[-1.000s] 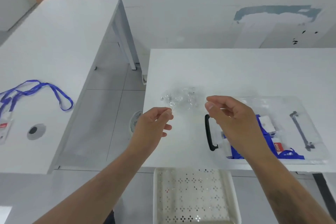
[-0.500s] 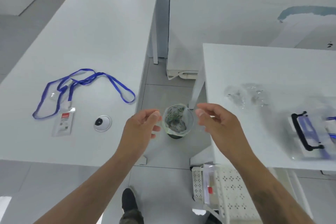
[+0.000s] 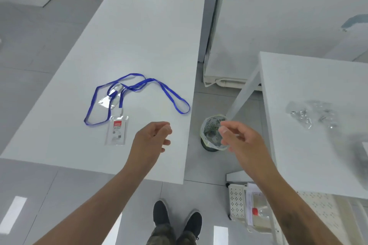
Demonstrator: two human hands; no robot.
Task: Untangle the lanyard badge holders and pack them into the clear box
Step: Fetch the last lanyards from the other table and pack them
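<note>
Two tangled blue lanyards [image 3: 139, 85] lie on the left white table [image 3: 139, 26]. One carries a clear badge holder with a red-topped card [image 3: 117, 133]; a second clear holder [image 3: 110, 100] lies among the straps. My left hand [image 3: 153, 138] hovers over that table's near right corner, right of the card holder, fingers loosely curled and holding nothing. My right hand [image 3: 240, 140] hangs over the gap between the tables, also loosely curled and holding nothing. Of the clear box, only a dark blur shows at the right edge.
A small lined waste bin [image 3: 212, 135] stands on the floor between the tables. Crumpled clear wrappers [image 3: 310, 116] lie on the right table [image 3: 298, 155]. A white perforated basket [image 3: 238, 201] sits under it, and a white cabinet [image 3: 223, 69] stands behind the gap.
The view has swung left from the right table to the left one. Both empty hands moved left with it. The box slid out to the right edge; the lanyards are now central.
</note>
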